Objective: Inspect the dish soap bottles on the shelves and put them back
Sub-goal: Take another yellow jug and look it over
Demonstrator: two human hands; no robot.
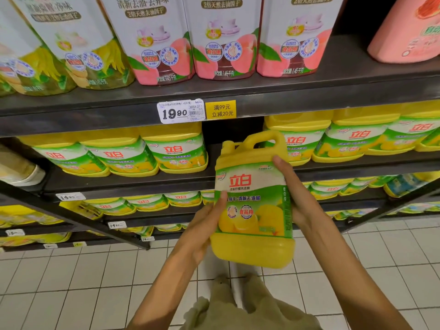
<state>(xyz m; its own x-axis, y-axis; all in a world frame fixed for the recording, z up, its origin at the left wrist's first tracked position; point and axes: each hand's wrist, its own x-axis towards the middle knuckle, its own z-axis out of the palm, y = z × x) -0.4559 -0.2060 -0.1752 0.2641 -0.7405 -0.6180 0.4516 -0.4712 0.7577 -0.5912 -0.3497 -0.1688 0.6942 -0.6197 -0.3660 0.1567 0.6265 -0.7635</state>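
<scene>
Yellow soap jug (252,206) held upright before the shelves, label facing the viewer. Left hand (204,225) and right hand (297,194) clasp its sides, fingers wrapped round. Advise returning it level into the shelf gap (232,136) at twelve o'clock.

Single view, head-mounted, wide-angle. Looks forward and slightly down at a shop shelving unit (238,91) from close range, standing in the aisle. Upper shelf bottles fill the frame top and are cropped; shelf edges bow with lens distortion. Lower shelves recede toward the white tiled floor (71,282) at the bottom. Both forearms enter from the bottom edge, meeting around a yellow dish soap bottle (252,210) just right of frame centre, close to the lens.
</scene>
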